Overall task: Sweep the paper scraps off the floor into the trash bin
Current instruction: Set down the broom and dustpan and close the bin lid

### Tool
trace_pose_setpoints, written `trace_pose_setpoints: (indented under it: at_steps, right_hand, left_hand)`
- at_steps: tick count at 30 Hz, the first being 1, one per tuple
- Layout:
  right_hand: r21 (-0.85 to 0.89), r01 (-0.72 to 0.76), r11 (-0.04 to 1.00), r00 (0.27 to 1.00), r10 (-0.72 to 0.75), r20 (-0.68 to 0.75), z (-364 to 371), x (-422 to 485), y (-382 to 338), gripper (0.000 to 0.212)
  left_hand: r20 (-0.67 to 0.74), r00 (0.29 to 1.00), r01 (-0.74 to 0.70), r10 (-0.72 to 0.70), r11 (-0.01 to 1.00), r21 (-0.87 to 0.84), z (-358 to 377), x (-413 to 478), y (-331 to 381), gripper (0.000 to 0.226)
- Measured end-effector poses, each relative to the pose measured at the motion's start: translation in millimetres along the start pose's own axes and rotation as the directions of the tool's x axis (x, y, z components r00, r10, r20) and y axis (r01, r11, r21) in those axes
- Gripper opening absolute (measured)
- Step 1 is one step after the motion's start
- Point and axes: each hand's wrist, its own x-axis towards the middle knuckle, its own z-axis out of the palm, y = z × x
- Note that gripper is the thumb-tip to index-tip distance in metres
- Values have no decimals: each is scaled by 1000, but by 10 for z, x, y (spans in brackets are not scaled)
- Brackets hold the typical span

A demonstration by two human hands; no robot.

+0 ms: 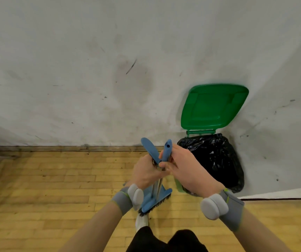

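Left hand [144, 171] at frame centre, fingers clamped on blue-handled dustpan [148, 149] handle. Right hand [184, 170] beside it, fingers wrapped around broom [167, 150] handle. Broom head [155, 201] low, above wooden floor [55, 188]. Trash bin [217, 160] right of centre, against wall [73, 70], green lid [213, 106] up, black bag inside. No paper scraps seen.

The left hand [145, 171] and right hand [181, 169] cover the middle of two blue handles [167, 149]; the dustpan [161, 192] shows only partly behind the brush [155, 201]. The bin's [217, 160] body hides under black liner; both forearms are cut off at the bottom edge.
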Motion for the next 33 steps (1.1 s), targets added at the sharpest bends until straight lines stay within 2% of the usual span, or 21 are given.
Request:
trace_pose_setpoints:
  at_steps: [4, 7, 11, 16, 21, 24, 29, 33]
  right_hand:
    - [-25, 29, 999, 998, -27, 48, -35, 215, -15, 13]
    - [-28, 37, 999, 998, -36, 50, -83, 337, 15, 14]
    - [13, 33, 999, 999, -33, 8, -228, 450, 153, 15]
    - [21, 37, 999, 999, -37, -21, -240, 499, 328, 19]
    - [54, 53, 997, 994, -48, -94, -277, 441, 555, 14]
    - [109, 86, 990, 988, -70, -139, -328, 415, 677, 16]
    - [94, 111, 989, 986, -98, -138, -475, 495, 736, 16]
    - [130, 102, 986, 993, -92, -78, -567, 665, 741, 14]
  left_hand:
    - [-12, 1000, 23, -22, 999, 48, -48, 231, -66, 31]
    - [-19, 999, 27, -27, 1000, -8, -45, 323, -43, 24]
    - [-58, 998, 32, -34, 999, -42, -18, 478, 98, 27]
    - [-86, 996, -7, 0, 997, -81, 67, 541, 173, 19]
    - [-102, 994, 32, -40, 997, -77, 236, 649, 243, 20]
    - [-108, 994, 33, -34, 999, -7, 298, 708, 288, 23]
    - [-170, 985, 30, 15, 965, 260, 267, 769, 338, 29]
    - [-181, 982, 0, 46, 970, 242, 268, 918, 335, 31]
